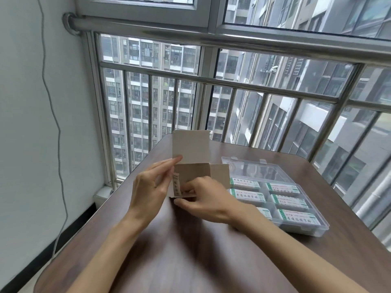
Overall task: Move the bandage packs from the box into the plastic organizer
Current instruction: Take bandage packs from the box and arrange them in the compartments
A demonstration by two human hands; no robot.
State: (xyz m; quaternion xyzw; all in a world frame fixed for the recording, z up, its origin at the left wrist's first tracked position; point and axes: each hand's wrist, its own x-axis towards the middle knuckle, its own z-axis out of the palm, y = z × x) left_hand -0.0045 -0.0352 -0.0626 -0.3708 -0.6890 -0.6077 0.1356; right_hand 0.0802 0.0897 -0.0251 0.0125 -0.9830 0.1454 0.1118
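left hand (151, 187) on the left side of the box (191, 166), fingers nearly straight and laid up against the cardboard wall, fingertips reaching the base of the raised lid flap; steadying, not curled round. right hand (204, 199) at the front opening of the box, fingers bent inward, pinching what looks like a bandage pack (177, 185) with printed text at the box mouth; thumb underneath the lower edge. pack partly inside, partly hidden by the fingers; cannot tell how far out.

box held upright just above the near-left part of the table (190, 250), lid flap standing vertical, one side flap folded out to the right.

clear plastic organizer (296, 208) on the table to the right of the box, lid open and tilted back toward the window. divided into compartments; white packs with green print (247, 196) lying flat in them, one per compartment as far as visible, two columns. nearest-left compartment partly hidden behind the right forearm.

metal railing (232, 81) and window behind the table; grey cable (53, 115) hanging down the wall at left.
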